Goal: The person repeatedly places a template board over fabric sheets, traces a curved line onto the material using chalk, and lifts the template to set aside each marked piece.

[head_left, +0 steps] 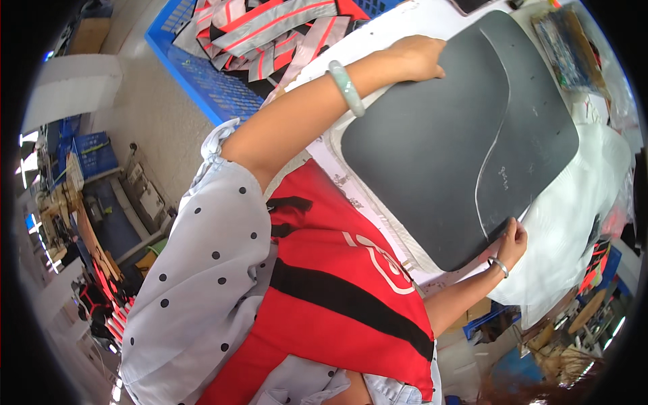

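Note:
A large dark grey flat panel (432, 148) with rounded corners lies across the white work table. A white curved line runs down it, with small pale marks beside the line. My left hand (420, 58), below a pale green bangle, is closed with fingers curled at the panel's far left edge. At the near right edge my right hand (514, 241), with a silver bangle on the wrist, pinches the rim. Pale layered sheets (398, 233) show from under the panel along its near left side.
Beyond my left arm stands a blue plastic crate (202, 84) heaped with grey and red striped fabric pieces (277, 37). White plastic sheeting (574, 202) drapes along the right. A bagged bundle (570, 50) sits at the far right. A red apron (337, 256) covers my front.

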Demonstrator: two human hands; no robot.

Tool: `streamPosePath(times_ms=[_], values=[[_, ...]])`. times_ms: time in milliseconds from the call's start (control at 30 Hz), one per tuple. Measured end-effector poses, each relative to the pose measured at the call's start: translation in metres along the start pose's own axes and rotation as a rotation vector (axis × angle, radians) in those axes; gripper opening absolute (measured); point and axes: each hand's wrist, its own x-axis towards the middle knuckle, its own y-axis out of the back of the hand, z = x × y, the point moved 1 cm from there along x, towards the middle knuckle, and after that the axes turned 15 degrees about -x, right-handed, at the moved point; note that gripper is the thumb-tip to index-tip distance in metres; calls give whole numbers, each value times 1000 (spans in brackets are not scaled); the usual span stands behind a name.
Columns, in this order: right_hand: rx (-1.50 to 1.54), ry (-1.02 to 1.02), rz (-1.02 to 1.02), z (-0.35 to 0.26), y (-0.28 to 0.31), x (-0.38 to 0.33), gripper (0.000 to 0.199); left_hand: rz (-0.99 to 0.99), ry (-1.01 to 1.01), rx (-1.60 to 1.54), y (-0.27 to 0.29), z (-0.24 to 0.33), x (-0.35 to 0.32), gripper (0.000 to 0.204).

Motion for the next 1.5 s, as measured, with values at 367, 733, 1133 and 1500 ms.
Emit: streamPosePath(times_ms=[367, 733, 1133, 1500], values=[[286, -90, 63, -2, -9, -24, 32, -81, 70, 90, 10, 7, 6, 49], [151, -51, 18, 18, -6, -14, 34, -88, 27, 104, 2, -1, 9, 35], [135, -54, 26, 13, -5, -18, 33, -61, -14, 92, 3, 1, 8, 26], [475, -75, 100, -10, -20, -39, 23, 303, -187, 132, -23, 0, -25, 45]])
